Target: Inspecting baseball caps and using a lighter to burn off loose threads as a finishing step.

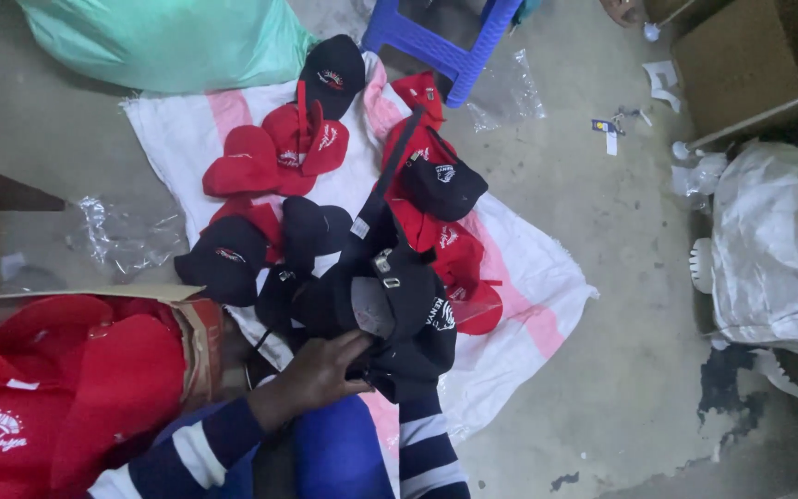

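My left hand (320,370) reaches across from a striped sleeve and grips the underside of a black cap (390,300) with a metal buckle on its strap. My right hand is hidden under that cap; only its striped sleeve (427,444) shows below it. The cap is held over a white and pink woven sack (528,268) spread on the floor. Red caps (279,152) and more black caps (228,259) lie scattered on the sack.
A cardboard box (198,328) full of red caps stands at lower left. A green bag (159,42) lies at top left, a blue plastic stool (436,42) at the top. A white sack (768,249) sits at right. Clear plastic wrappers (122,236) litter the concrete floor.
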